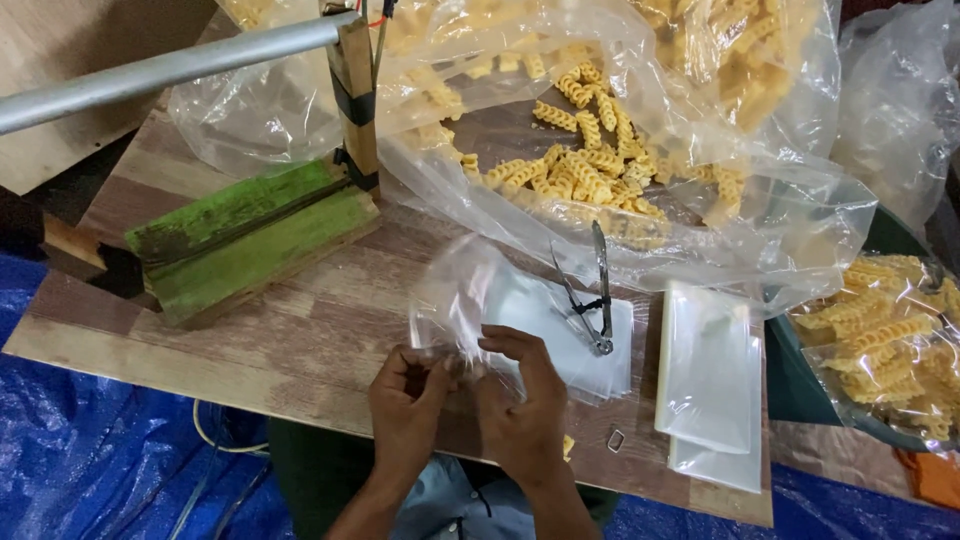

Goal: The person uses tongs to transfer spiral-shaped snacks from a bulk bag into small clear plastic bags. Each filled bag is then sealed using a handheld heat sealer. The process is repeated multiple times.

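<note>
- Both my left hand (408, 395) and right hand (520, 400) pinch one small clear bag (462, 300) at its lower edge, fingers closed.
- Metal tongs (592, 290) lie just beyond my right hand on a bag stack (585, 350).
- Spiral snacks (590, 165) sit farther off.

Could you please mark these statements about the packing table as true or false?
1. Both hands pinch one small clear bag. True: the left hand and right hand meet on the clear bag.
2. The metal tongs lie inside the big pasta bag. False: the tongs rest on a stack of flat bags on the wooden table.
3. The spiral pasta is green. False: it is yellow-orange.
4. A green wooden block lies left of the hands. True.
5. A second stack of clear bags lies right of the tongs. True.
</note>
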